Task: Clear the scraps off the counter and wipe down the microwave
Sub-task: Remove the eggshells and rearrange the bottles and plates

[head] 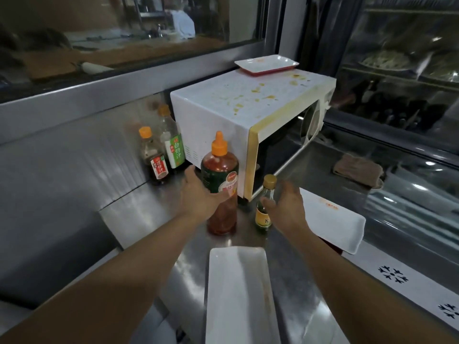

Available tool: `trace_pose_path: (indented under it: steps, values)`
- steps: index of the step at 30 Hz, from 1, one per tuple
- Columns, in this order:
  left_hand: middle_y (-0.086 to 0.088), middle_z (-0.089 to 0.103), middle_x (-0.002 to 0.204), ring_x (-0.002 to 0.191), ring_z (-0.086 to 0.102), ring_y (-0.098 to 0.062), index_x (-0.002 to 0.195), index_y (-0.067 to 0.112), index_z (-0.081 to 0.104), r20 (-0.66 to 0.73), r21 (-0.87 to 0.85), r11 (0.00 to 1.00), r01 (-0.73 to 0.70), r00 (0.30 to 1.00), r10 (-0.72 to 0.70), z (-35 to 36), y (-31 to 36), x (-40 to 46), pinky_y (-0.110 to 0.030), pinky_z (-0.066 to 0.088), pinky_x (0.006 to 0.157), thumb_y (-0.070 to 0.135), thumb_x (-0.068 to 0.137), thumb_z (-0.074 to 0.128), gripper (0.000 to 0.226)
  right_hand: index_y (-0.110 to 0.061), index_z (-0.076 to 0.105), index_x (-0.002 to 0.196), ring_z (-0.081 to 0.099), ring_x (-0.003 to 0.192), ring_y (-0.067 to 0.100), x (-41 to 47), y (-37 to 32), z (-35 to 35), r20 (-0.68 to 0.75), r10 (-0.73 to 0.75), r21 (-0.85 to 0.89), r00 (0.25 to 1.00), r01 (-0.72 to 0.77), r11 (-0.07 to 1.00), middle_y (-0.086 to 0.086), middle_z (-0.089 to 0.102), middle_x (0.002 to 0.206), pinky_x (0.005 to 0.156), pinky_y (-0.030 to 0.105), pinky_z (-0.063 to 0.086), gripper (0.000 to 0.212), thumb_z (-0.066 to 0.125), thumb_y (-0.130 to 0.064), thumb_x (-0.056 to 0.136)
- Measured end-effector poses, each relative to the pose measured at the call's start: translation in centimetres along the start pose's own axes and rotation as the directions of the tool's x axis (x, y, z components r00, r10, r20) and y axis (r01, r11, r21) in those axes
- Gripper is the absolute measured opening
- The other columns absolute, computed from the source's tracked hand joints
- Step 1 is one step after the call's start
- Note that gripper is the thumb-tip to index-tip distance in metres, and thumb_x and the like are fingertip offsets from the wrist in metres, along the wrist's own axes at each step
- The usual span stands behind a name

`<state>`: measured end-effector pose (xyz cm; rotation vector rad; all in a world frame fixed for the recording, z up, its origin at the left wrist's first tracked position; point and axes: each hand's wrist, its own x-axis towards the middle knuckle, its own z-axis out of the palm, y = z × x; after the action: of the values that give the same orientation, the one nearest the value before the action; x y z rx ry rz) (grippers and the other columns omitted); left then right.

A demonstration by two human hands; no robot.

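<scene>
Steel tabletop (154, 214), one, running along a window ledge.

Microwave (248, 105), one, white, standing at the back of the tabletop beside a glass-fronted cooler (397, 70). Its door (308, 127) is swung open. Yellow-orange stains spatter its top and a yellowed band edges the front.

Trays, three, all white and rectangular: one on the microwave top (267, 64) at the rear edge, with a red underside; one (330, 219) on the tabletop to the right, partly behind the right wrist; one (238, 296) nearest the camera, between the two forearms.

Cloth (357, 171), one, brownish, folded, lying right of the microwave.

Bottles, four. Large red sauce bottle (221, 184) with orange nozzle cap, upright in front of the microwave's left corner. Green-labelled bottle (172, 142) and dark soy-type bottle (154, 157), both orange-capped, against the microwave's left side. Small yellow-labelled bottle (264, 207) with gold cap, upright just below the open door.

Left hand (198, 194): fingers wrapped round the red sauce bottle's middle.

Right hand (285, 207): fingers spread and relaxed, thumb touching the small bottle, not gripping it.
</scene>
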<state>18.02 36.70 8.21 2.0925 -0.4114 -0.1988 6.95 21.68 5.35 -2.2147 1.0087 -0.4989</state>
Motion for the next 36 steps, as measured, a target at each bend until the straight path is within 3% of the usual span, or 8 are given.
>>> trace_pose_path:
  steps: [7,13,16,23,29,33,36]
  values:
    - [0.002,0.055,0.126,0.112,0.055,-0.017,0.132,0.024,0.034,-0.181,-0.071,0.996,-0.046,0.983,0.032,3.1,0.3,0.1,-0.034,0.047,0.093,0.034,0.053,0.09,0.097,-0.011,0.057,0.109,0.06,0.092,0.025,1.9,0.5,1.6,-0.06,-0.027,0.099,0.998,0.032,0.995,0.009,0.065,0.104,0.077,0.031,0.044,0.032,0.067,-0.028,0.084]
    - [0.003,0.06,0.114,0.103,0.059,-0.02,0.119,0.022,0.043,-0.283,-0.023,1.0,0.016,0.959,-0.022,3.0,0.3,0.2,-0.03,0.046,0.079,0.038,0.054,0.087,0.08,-0.006,0.061,0.099,0.06,0.082,0.026,2.2,0.5,1.5,-0.076,-0.039,0.103,0.996,0.047,0.994,0.011,0.066,0.091,0.07,0.028,0.039,0.026,0.069,-0.026,0.084]
    - [0.003,0.06,0.116,0.104,0.059,-0.019,0.12,0.022,0.043,-0.327,-0.044,0.999,0.02,0.944,-0.033,1.9,0.7,0.0,-0.03,0.048,0.081,0.037,0.054,0.087,0.08,-0.006,0.06,0.095,0.058,0.077,0.025,2.0,0.3,1.3,-0.057,-0.05,0.113,0.997,0.056,0.992,0.012,0.065,0.087,0.069,0.029,0.04,0.024,0.069,-0.025,0.083]
    - [0.005,0.061,0.112,0.101,0.061,-0.02,0.117,0.023,0.045,-0.41,-0.054,0.998,0.035,0.911,-0.054,-3.8,0.9,-1.9,-0.041,0.052,0.087,0.042,0.054,0.085,0.077,-0.006,0.055,0.082,0.06,0.078,0.028,1.0,-2.8,1.1,-0.009,-0.153,0.162,0.988,0.152,0.975,0.01,0.061,0.078,0.07,0.035,0.045,0.025,0.071,-0.025,0.081]
    - [0.005,0.061,0.11,0.099,0.06,-0.019,0.117,0.025,0.045,-0.472,-0.058,0.995,0.081,0.876,-0.099,-10.1,-1.6,-2.8,-0.042,0.052,0.086,0.042,0.054,0.086,0.076,-0.006,0.054,0.08,0.059,0.081,0.032,0.2,-8.5,3.1,0.013,-0.25,0.22,0.968,0.241,0.945,0.013,0.062,0.079,0.075,0.042,0.047,0.023,0.07,-0.024,0.081]
    - [0.007,0.059,0.104,0.097,0.061,-0.02,0.11,0.026,0.045,-0.497,-0.047,0.995,0.092,0.862,-0.103,-14.4,-4.1,-2.5,-0.039,0.053,0.083,0.039,0.054,0.087,0.071,-0.01,0.051,0.076,0.054,0.079,0.028,-0.4,-12.5,6.0,0.051,-0.292,0.235,0.955,0.273,0.933,0.007,0.056,0.075,0.068,0.034,0.037,0.023,0.069,-0.023,0.08]
    - [0.007,0.061,0.105,0.097,0.062,-0.019,0.109,0.027,0.045,-0.494,-0.075,0.992,0.098,0.861,-0.123,-17.2,-6.1,-1.7,-0.044,0.053,0.085,0.038,0.054,0.087,0.07,-0.007,0.057,0.083,0.055,0.079,0.024,-0.6,-15.3,8.8,0.087,-0.305,0.271,0.948,0.273,0.923,0.008,0.06,0.08,0.07,0.034,0.043,0.019,0.069,-0.021,0.08]
